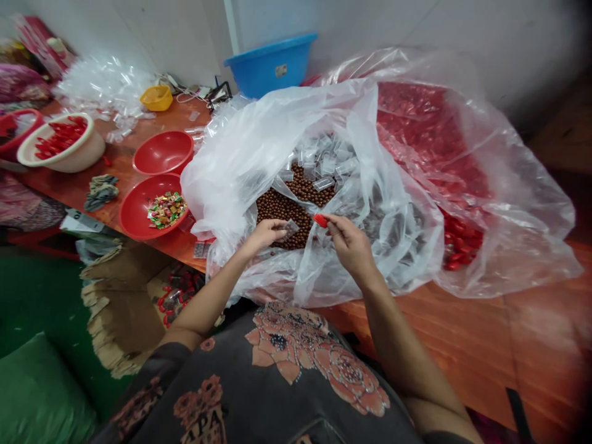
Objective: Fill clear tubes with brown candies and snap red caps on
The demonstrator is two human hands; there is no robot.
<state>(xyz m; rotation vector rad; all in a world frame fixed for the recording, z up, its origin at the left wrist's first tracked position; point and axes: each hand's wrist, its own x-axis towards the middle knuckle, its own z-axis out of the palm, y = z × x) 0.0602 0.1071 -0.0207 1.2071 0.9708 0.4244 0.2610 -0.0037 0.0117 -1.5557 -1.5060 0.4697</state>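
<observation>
I pinch a small red plastic cap (319, 219) between the thumb and fingertips of my right hand (350, 245), clenched around it just above the heap of small brown round balls (289, 206). My left hand (267, 233) grasps a small clear plastic tube (291, 227) at its fingertips, its free end pointing toward the cap; the two pieces sit near each other, not touching as far as I can tell. Both hover over the brown balls, which fill the big clear plastic bag (259, 148) opened wide under my fingers. Beyond my fingertips, farther into the bag, more empty clear tubes (324, 165) lie scattered on top of the balls. Past my right hand, a second clear bag full of red caps (430, 142) bulges on the orange wooden table (462, 333). Out beyond my left hand stands a red round plastic bowl of colourful wrapped candies (155, 208), and behind it an empty red bowl (163, 152). Farther out that way sits a cream bowl holding red pieces (62, 143), with a small yellow bowl (156, 97) and a blue plastic basin (272, 63) against the wall. Below my left forearm a torn brown cardboard box (124, 302) stands on the floor.
</observation>
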